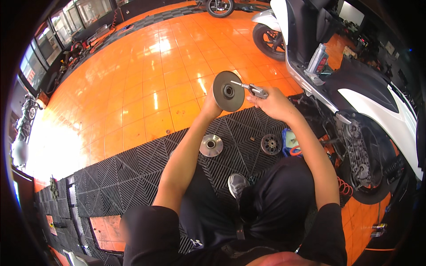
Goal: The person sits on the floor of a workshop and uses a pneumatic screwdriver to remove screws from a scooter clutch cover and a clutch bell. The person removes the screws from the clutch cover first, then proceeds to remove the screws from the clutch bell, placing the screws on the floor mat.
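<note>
Right hand closed around a slim-nozzled silver tool, apparently an air gun, a person seated in a workshop points its tip at the face of a metal disc. The left hand grips the disc at its lower left rim, fingers largely hidden behind. Whether the nozzle touches the metal cannot be told. Good work here likely calls for a firm rim hold, a steady wrist, and a slow turn of the disc so the tip reaches all around the hub, angled away from the face. Held up in front of the knees, above the edge of the black ribbed mat, the disc looks dull grey and flat, with a darker raised hub at its centre. Beyond the hands to the right stands a white scooter.
</note>
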Demonstrator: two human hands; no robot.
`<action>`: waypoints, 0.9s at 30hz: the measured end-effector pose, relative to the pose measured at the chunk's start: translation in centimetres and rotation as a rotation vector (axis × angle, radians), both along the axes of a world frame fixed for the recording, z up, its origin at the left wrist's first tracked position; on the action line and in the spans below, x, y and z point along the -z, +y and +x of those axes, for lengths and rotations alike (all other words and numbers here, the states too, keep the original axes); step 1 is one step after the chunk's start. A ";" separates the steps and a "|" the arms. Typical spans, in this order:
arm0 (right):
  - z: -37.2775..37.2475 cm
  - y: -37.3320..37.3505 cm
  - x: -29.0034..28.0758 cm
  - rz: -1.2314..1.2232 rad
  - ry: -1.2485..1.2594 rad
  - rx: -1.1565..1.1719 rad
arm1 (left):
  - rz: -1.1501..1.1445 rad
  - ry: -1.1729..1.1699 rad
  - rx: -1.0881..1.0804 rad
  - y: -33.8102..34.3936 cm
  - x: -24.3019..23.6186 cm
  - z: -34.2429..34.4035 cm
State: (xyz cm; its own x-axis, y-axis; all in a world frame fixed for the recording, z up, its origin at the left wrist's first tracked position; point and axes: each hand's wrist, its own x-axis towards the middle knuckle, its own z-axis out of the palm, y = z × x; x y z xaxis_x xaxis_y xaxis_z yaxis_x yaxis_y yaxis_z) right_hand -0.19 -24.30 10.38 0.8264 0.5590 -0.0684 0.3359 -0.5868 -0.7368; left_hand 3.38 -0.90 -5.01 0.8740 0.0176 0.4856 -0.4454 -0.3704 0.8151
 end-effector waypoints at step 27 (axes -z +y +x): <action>0.2 -1.2 -0.2 -0.198 -0.115 0.137 | 0.081 0.060 0.143 -1.9 -1.3 -1.3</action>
State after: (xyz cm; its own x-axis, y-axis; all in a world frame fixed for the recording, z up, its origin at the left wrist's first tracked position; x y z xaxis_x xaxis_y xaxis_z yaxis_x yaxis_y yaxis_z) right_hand 0.04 -25.52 10.56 0.9022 0.4262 -0.0666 0.3180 -0.7614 -0.5650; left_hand 2.09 -2.81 -3.66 0.8924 -0.1465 0.4268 -0.4495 -0.3726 0.8119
